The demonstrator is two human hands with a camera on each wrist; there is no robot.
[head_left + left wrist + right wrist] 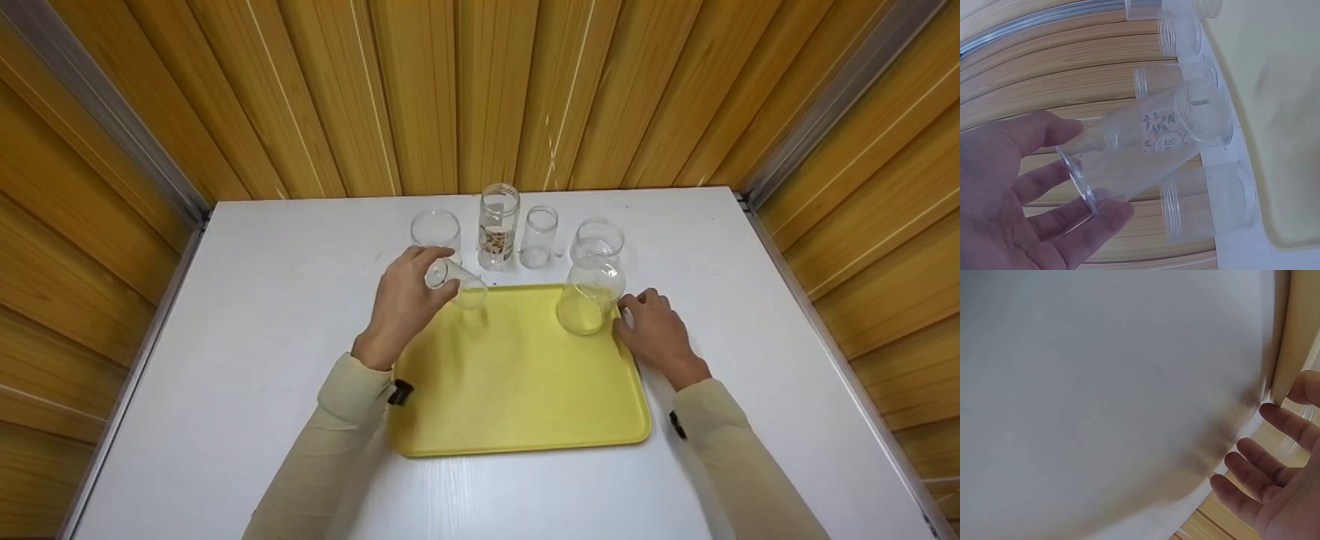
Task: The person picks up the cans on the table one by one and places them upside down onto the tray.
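Observation:
Tilted over the back left of the yellow tray (517,390), a clear labelled jar (466,285) (1134,146) is held by its base in my left hand (405,300) (1033,185). The thumb and fingers grip the base's rim, with the threaded mouth pointing away and down. My right hand (656,334) (1275,478) is at the tray's back right corner, thumb and index finger pinching its edge (1292,337), the other fingers slightly bent. Just left of that hand, a clear jar (590,300) stands on the tray.
Behind the tray, on the white table (262,315), stand a wide clear jar (435,227), a tall jar with a printed label (498,229), a narrow jar (538,238) and another wide jar (598,236). Wood-patterned panels (480,97) enclose the back and sides.

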